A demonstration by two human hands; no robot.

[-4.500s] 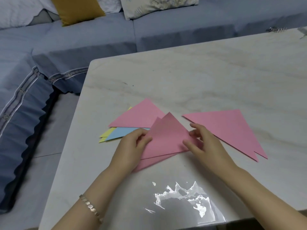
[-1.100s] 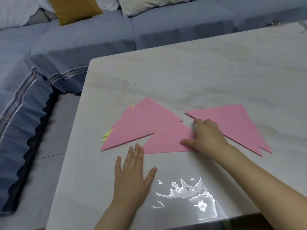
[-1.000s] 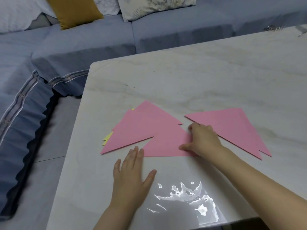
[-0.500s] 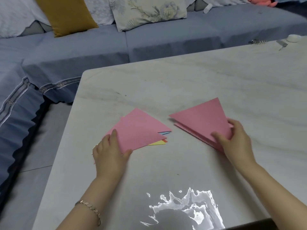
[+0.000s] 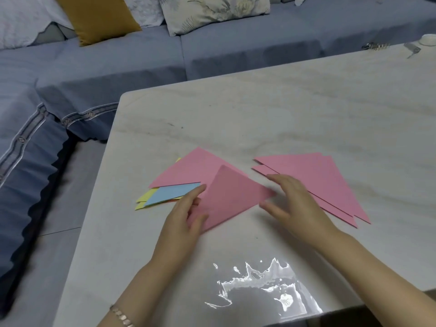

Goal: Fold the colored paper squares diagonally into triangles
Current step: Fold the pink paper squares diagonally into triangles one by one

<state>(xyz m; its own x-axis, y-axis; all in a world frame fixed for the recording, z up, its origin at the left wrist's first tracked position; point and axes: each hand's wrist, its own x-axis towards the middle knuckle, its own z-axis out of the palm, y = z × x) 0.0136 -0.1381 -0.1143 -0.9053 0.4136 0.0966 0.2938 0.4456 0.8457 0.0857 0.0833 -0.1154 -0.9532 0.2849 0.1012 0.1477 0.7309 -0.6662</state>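
Note:
A pink paper [image 5: 232, 197] lies folded into a triangle at the middle of the marble table [image 5: 283, 114]. My left hand [image 5: 184, 215] grips its left edge, thumb on top. My right hand [image 5: 292, 204] is spread and blurred by the paper's right corner; I cannot tell if it touches. To the left is the stack of squares: a pink sheet [image 5: 195, 165] on top, a blue sheet [image 5: 173, 193] and a yellow sheet [image 5: 146, 199] showing beneath. The pile of folded pink triangles [image 5: 323, 180] is on the right, partly hidden by my right hand.
A blue-grey sofa [image 5: 141, 74] with cushions runs along the table's far and left sides. Small metal items and a white dish [image 5: 428, 40] sit at the far right corner. Glare shines on the table near its front edge [image 5: 259, 286].
My right hand left the folded pile and came back to the middle. My left hand drew a pink sheet off the stack; it now lies as a triangle between my hands, and the blue sheet shows.

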